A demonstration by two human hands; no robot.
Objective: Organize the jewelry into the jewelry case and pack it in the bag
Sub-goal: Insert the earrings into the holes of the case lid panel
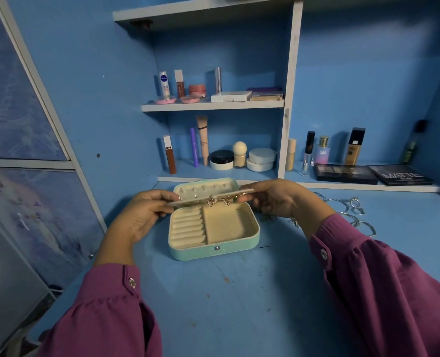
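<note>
A mint-green jewelry case (213, 249) lies open on the blue desk, its cream lining showing ring rolls on the left and one bare compartment on the right. Above it both hands hold a flat cream earring panel (200, 198) level. My left hand (146, 215) pinches its left end and my right hand (273, 199) pinches its right end. Gold butterfly earrings (220, 201) hang from the panel's front edge. The lid (206, 188) stands open behind. Silver bangles and rings (352, 210) lie on the desk to the right, partly hidden by my right wrist. No bag is in view.
Shelves behind the case carry cosmetics: tubes, jars (261, 159), bottles and two dark eyeshadow palettes (345, 173) at the right. A cabinet with patterned doors (20, 124) stands at the left. The blue desk surface (226, 305) stretches toward me.
</note>
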